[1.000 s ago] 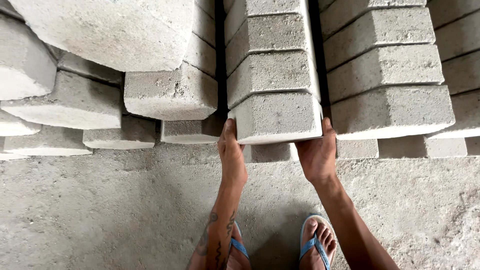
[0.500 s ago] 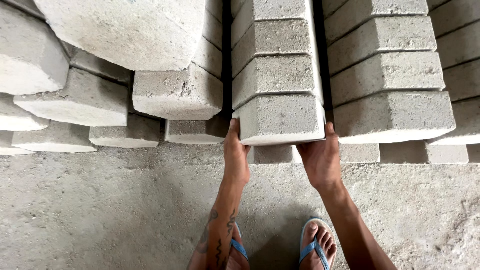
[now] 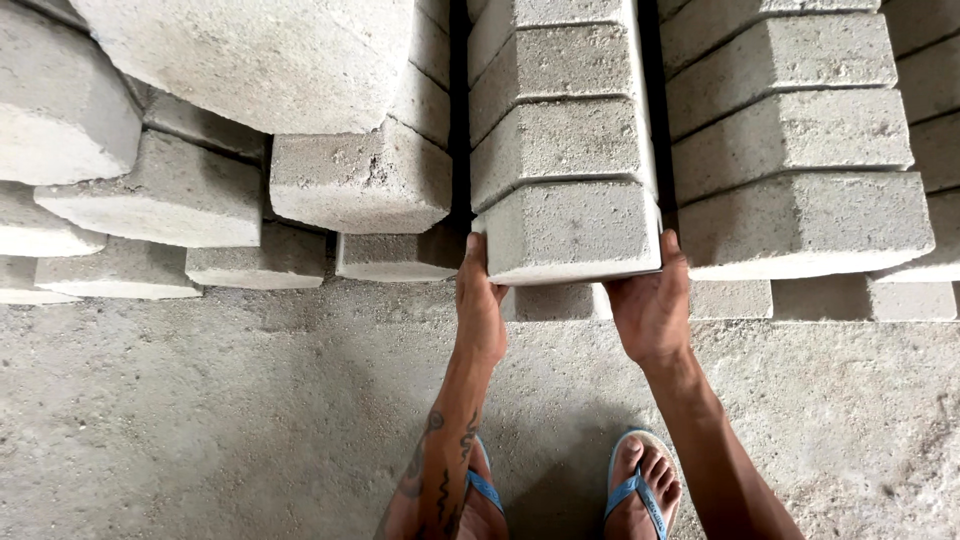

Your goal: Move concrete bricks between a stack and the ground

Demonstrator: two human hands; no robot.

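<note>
At stack front | concrete block (image 3: 572, 228) drawn slightly outward | left hand (image 3: 480, 305), right hand (image 3: 650, 310) gripping

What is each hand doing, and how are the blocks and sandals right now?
Left hand: gripping the left side of the concrete block.
Right hand: gripping the right side and underside of the same block.
Concrete block: held at the front of the middle stack, sticking out a little.
Stacked blocks: piled in rows, lying flat.
Blue sandals: worn on both feet, on the concrete floor.
</note>
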